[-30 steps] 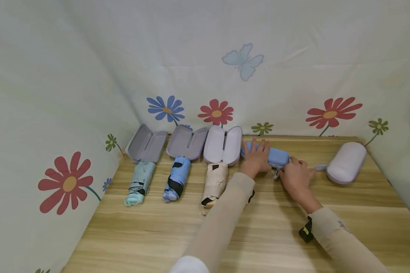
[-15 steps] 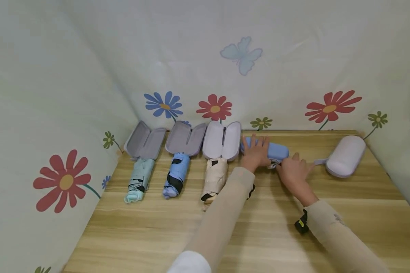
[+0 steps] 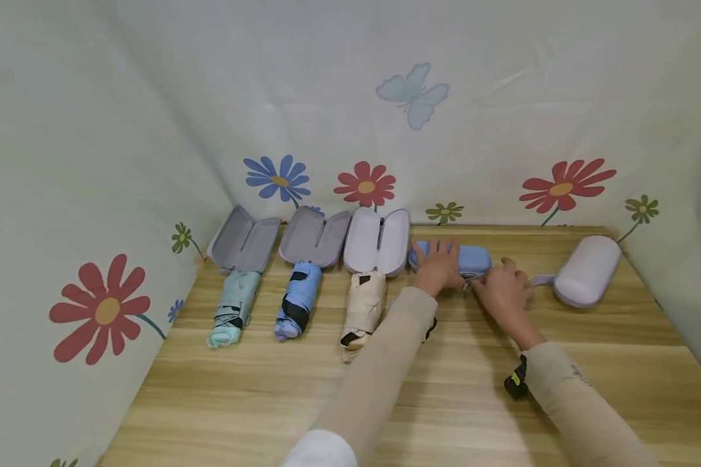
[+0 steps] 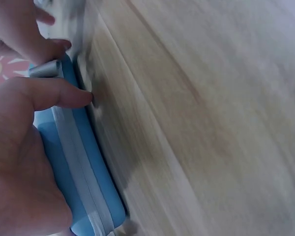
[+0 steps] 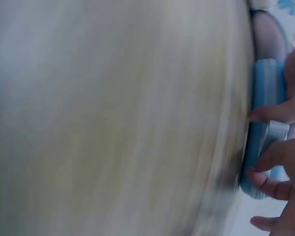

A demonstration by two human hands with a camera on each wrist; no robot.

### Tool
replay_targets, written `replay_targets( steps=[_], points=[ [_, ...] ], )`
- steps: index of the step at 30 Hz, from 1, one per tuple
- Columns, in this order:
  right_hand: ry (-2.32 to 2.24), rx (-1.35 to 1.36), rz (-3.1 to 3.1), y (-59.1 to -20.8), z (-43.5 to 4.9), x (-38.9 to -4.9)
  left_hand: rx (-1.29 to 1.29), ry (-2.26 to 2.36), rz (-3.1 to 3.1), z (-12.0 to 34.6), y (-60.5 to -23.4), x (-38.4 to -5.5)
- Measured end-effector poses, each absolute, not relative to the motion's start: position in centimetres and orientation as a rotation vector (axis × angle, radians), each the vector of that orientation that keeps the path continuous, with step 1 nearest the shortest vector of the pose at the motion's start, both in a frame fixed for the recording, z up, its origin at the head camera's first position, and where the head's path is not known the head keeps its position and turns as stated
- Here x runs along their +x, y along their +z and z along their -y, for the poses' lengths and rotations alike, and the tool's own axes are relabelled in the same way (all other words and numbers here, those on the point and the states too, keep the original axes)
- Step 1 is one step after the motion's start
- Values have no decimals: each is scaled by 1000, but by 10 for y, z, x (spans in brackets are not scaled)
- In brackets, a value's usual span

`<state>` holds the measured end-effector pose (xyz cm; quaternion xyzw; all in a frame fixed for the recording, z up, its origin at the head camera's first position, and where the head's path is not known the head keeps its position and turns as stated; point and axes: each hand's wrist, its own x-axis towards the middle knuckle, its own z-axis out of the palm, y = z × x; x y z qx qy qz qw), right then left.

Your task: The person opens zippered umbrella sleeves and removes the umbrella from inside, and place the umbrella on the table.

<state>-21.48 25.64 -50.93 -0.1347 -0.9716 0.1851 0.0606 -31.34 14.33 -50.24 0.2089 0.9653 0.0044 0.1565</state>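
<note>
A closed blue zippered case [image 3: 476, 258] lies near the back of the wooden table. My left hand [image 3: 438, 264] holds it, fingers spread over the top. Its thumb [image 4: 71, 93] reaches across the grey zipper band [image 4: 81, 167] on the front side, beside a grey strap loop [image 4: 46, 69]. At the right front corner of the case is my right hand [image 3: 502, 288]. In the right wrist view, that hand's thumb and forefinger [image 5: 268, 184] pinch at the zipper, where the pull is hidden by the fingertips.
Left of the blue case lie opened cases, two grey [image 3: 245, 243] [image 3: 315, 240] and one white [image 3: 380, 243]. Before them lie folded umbrellas: teal [image 3: 236, 301], blue [image 3: 298, 301] and beige [image 3: 365, 305]. A closed pale lilac case [image 3: 587, 272] with a strap stands at the right.
My right hand's fingertips have shifted from the right end of the blue case slightly left along its front edge. My left hand keeps its place on the case.
</note>
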Motion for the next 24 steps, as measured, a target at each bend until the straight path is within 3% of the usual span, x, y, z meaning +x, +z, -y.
replay_targets(
  steps=[8,24],
  points=[
    [292,-110,2928,-506,-267,-211,619,-40,-2756,-142,-500,-312],
    [16,179,2945,-493,-300,-199,722,-1,-2739,-131,-503,-308]
  ],
)
